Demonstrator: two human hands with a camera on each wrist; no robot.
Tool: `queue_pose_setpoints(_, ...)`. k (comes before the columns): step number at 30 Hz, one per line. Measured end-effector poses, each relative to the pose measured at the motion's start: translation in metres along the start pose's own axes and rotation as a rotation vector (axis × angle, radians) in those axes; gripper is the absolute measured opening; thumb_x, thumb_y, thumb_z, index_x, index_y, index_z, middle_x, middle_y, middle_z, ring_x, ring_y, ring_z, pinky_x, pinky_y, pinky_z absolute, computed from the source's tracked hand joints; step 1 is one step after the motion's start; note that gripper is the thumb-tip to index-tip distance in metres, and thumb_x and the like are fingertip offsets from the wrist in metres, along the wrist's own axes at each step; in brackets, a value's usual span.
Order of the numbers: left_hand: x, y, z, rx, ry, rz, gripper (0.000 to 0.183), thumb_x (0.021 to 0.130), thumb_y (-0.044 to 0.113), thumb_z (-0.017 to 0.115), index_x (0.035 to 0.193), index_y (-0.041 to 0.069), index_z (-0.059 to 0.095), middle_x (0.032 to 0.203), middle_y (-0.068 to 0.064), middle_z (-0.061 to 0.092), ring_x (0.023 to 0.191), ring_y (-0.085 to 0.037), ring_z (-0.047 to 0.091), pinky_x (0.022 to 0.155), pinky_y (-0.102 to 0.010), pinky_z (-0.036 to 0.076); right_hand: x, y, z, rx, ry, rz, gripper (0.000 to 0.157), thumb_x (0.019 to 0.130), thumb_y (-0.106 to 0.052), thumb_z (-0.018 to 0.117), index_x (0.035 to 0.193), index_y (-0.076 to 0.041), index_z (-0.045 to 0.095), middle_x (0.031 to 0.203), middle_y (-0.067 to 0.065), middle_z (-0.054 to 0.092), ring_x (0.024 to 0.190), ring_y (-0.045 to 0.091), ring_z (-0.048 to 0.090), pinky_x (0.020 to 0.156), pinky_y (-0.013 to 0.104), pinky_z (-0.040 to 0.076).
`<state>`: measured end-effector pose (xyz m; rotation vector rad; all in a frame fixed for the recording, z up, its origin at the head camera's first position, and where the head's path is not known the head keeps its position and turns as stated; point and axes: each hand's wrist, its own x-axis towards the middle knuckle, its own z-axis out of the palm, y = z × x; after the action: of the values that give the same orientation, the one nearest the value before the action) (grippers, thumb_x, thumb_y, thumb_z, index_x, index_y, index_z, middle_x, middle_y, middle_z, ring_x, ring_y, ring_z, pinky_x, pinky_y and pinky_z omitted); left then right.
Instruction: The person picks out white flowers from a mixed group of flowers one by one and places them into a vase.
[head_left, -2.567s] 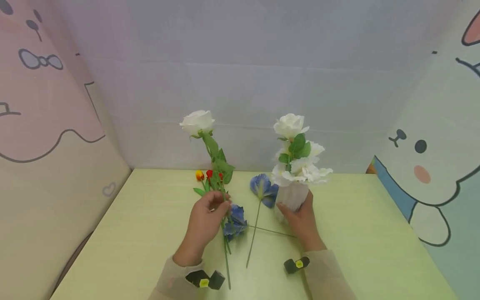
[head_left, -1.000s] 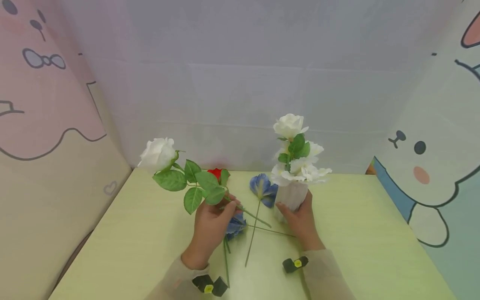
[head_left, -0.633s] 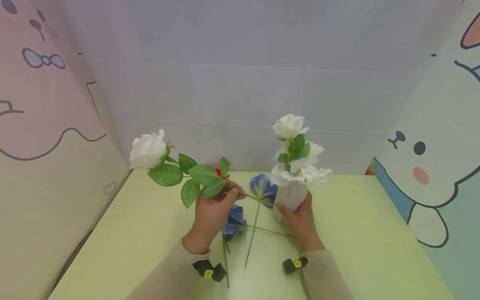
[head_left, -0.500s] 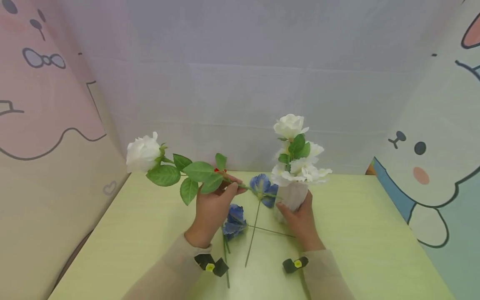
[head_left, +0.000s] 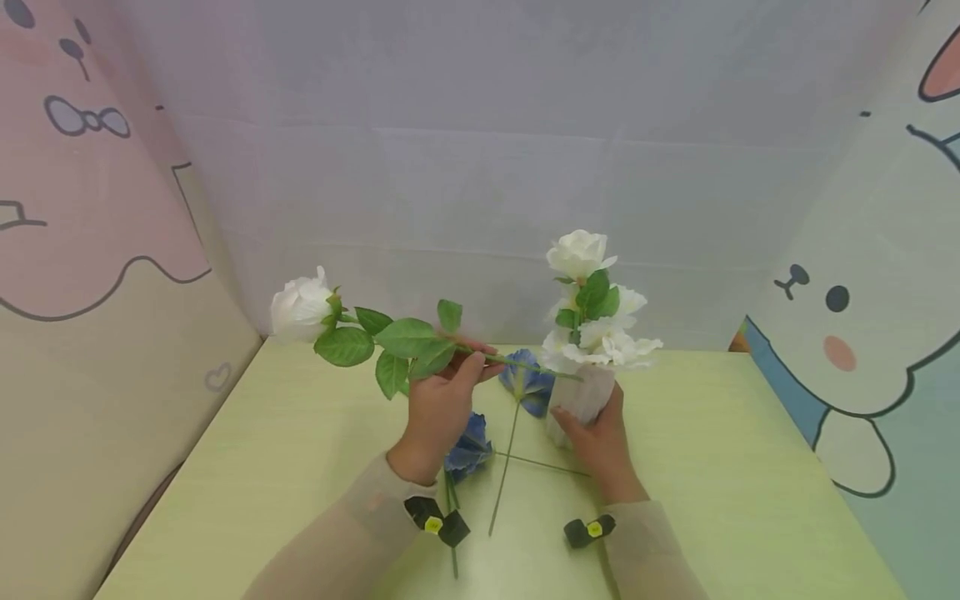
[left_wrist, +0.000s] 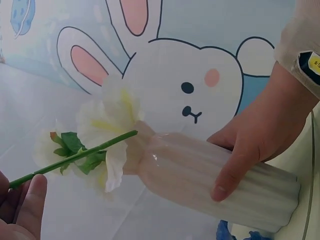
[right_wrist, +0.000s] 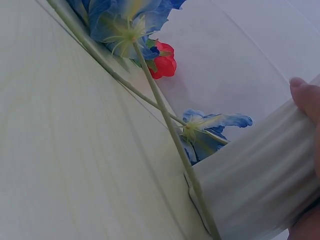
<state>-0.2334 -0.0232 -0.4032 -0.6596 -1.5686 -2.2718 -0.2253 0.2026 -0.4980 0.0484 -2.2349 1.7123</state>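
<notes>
My left hand [head_left: 441, 408] pinches the green stem of a white artificial rose [head_left: 300, 310], its bloom pointing left and its cut end to the right. In the head view that stem end overlaps the upper part of a white ribbed vase [head_left: 583, 396]; in the left wrist view the stem [left_wrist: 75, 158] ends right by the vase's narrow neck. My right hand [head_left: 609, 442] grips the vase around its body. Several white flowers [head_left: 611, 337] with green leaves stand in the vase.
Two blue flowers lie on the pale table [head_left: 262, 483]: one [head_left: 469, 448] below my left hand, another [head_left: 527, 382] behind, left of the vase. Their thin stems cross in front of the vase. A red flower [right_wrist: 165, 61] shows low by the back cloth in the right wrist view.
The white rose, first upright in my left hand, has been tipped over to the left. My left hand has moved right and farther back, bringing the stem end to the vase. The right hand has stayed.
</notes>
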Motion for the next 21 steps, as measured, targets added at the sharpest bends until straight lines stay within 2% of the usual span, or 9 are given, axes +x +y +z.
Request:
queue_pose_setpoints(4, -0.001, -0.004, 0.003, -0.014, 0.000, -0.020, 0.008, 0.103, -0.003, 0.058, 0.109, -0.009, 0.060, 0.106, -0.026, 0.063, 0.092, -0.036, 0.069, 0.087, -0.049, 0.059, 0.000, 0.001, 0.000, -0.007, -0.006, 0.012, 0.087, 0.087, -0.002, 0.080, 0.151, 0.003, 0.022, 0.130, 0.028, 0.046, 0.114, 0.037, 0.051, 0.101, 0.048, 0.041)
queue_pose_setpoints(9, 0.003, -0.007, 0.007, 0.003, -0.012, 0.006, 0.009, 0.103, -0.001, 0.059, 0.107, -0.009, 0.062, 0.106, -0.029, 0.063, 0.092, -0.035, 0.069, 0.087, -0.048, 0.059, 0.001, 0.005, 0.000, -0.020, -0.009, 0.017, 0.089, 0.087, -0.002, 0.080, 0.153, 0.003, 0.020, 0.127, 0.026, 0.046, 0.111, 0.034, 0.051, 0.098, 0.046, 0.042)
queue_pose_setpoints(16, 0.009, -0.007, 0.012, 0.008, 0.005, 0.053, 0.007, 0.102, -0.005, 0.059, 0.104, -0.010, 0.060, 0.103, -0.029, 0.063, 0.086, -0.031, 0.070, 0.083, -0.046, 0.061, 0.010, 0.046, 0.003, -0.018, 0.017, -0.014, 0.093, 0.085, -0.007, 0.084, 0.154, -0.004, 0.022, 0.128, 0.021, 0.048, 0.110, 0.029, 0.051, 0.097, 0.040, 0.041)
queue_pose_setpoints(21, 0.014, -0.004, 0.013, -0.009, 0.026, 0.082, 0.007, 0.101, -0.006, 0.058, 0.104, -0.012, 0.059, 0.102, -0.032, 0.061, 0.085, -0.031, 0.069, 0.082, -0.047, 0.061, 0.012, 0.051, 0.002, -0.019, 0.016, -0.032, 0.093, 0.085, -0.012, 0.086, 0.153, -0.008, 0.023, 0.127, 0.018, 0.049, 0.111, 0.028, 0.052, 0.099, 0.043, 0.041)
